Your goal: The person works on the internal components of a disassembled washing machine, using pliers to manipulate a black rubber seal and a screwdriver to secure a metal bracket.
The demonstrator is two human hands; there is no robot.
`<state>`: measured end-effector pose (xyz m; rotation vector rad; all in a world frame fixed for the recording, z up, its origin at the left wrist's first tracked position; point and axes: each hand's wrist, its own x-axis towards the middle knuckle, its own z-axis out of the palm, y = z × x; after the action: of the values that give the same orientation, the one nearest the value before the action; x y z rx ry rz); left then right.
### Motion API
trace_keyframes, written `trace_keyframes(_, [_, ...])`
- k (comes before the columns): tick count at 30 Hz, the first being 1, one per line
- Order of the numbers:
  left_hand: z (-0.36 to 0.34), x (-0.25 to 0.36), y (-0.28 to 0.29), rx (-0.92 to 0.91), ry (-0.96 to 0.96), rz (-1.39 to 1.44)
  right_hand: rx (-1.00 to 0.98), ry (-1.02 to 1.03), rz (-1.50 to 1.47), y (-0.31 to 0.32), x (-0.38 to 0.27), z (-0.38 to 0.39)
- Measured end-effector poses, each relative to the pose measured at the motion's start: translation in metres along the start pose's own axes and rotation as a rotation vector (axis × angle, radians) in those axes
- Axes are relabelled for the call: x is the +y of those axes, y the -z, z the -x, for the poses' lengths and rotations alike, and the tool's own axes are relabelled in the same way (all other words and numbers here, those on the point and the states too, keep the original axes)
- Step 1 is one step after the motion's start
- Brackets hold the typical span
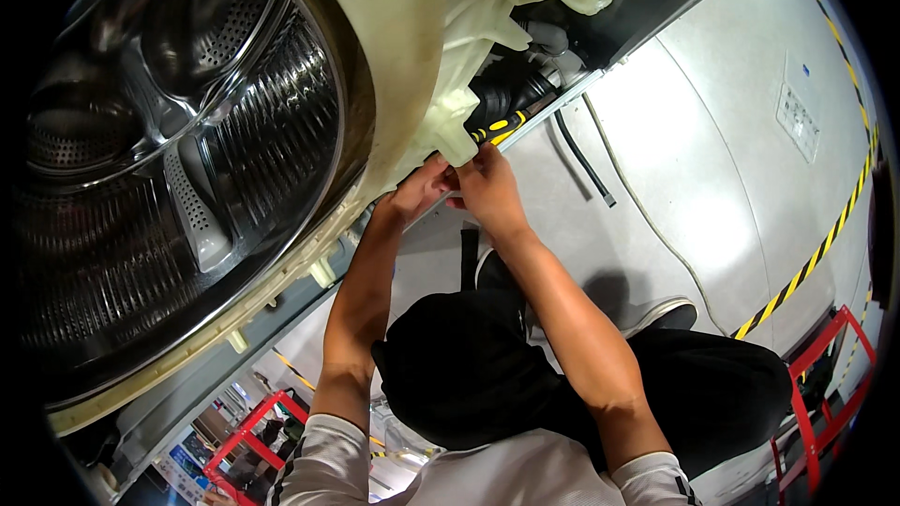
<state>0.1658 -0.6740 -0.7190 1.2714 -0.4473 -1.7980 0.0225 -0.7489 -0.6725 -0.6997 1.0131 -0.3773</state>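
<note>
An opened washing machine fills the upper left, its steel drum (pixel 272 122) set inside a cream plastic tub (pixel 398 37). Both my hands meet at the tub's lower edge, above the metal frame rail (pixel 544 122). My left hand (pixel 419 191) has its fingers bent and pressed together close to my right hand. My right hand (pixel 488 189) is closed too, its fingertips curled in beside the tub. What the fingers grip is hidden. Just beyond my right knuckles, a yellow-and-black tool handle (pixel 502 128) rests along the rail; its working end is not clear.
Black ribbed hose (pixel 497 94) sits inside the machine's base. On the grey floor lie a black tube (pixel 581 159) and a thin pale cable (pixel 647 215). Yellow-and-black tape (pixel 806 272) crosses the right side. Red metal frames (pixel 830 394) stand at lower right and lower left.
</note>
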Motion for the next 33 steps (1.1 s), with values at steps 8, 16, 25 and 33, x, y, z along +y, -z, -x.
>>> trace_keyframes(8, [-0.01,-0.005,0.003,0.083,0.031,0.097,0.016,-0.108,-0.08,0.002,-0.007,0.002])
trace_keyframes(16, [-0.009,0.005,-0.003,0.076,0.109,0.03,-0.005,-0.104,-0.107,0.005,0.0,0.0])
trace_keyframes(25, [-0.012,-0.015,-0.003,0.155,-0.09,0.157,0.011,-0.173,-0.168,0.019,0.006,0.01])
trace_keyframes(33, [-0.007,0.001,-0.012,0.173,0.02,0.089,0.019,-0.197,-0.216,0.03,0.022,0.017])
